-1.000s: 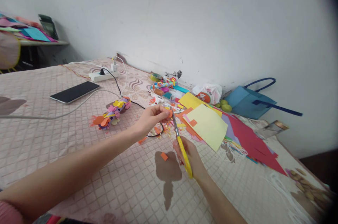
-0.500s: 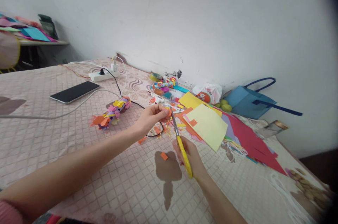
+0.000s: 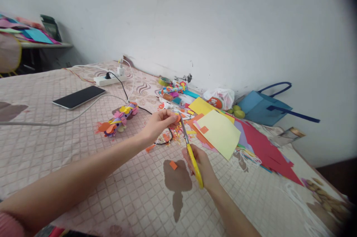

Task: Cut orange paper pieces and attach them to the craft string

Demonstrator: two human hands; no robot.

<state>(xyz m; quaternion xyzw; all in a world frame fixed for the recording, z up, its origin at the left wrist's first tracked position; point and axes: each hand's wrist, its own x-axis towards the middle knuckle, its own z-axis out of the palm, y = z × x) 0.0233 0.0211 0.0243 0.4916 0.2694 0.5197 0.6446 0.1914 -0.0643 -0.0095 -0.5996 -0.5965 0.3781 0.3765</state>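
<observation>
Between the thumb and fingers of my left hand is pinched a small piece of orange paper. My right hand is closed round the yellow handles of a pair of scissors, their blades pointing up at the orange piece. The blade tips are at the paper's edge; whether they touch it I cannot make out. A loose orange paper scrap lies on the tablecloth below my hands. Left of my left hand rests a tube covered in colourful paper petals.
Coloured paper sheets and white string lie to the right, a blue bag beyond. Paper scraps and a glue gun are behind my hands. A tablet, a power strip and cables spread on the left.
Hardly anything differs. The orange piece in my left hand has turned or shifted very slightly at the scissor tips; my right hand stays in place.
</observation>
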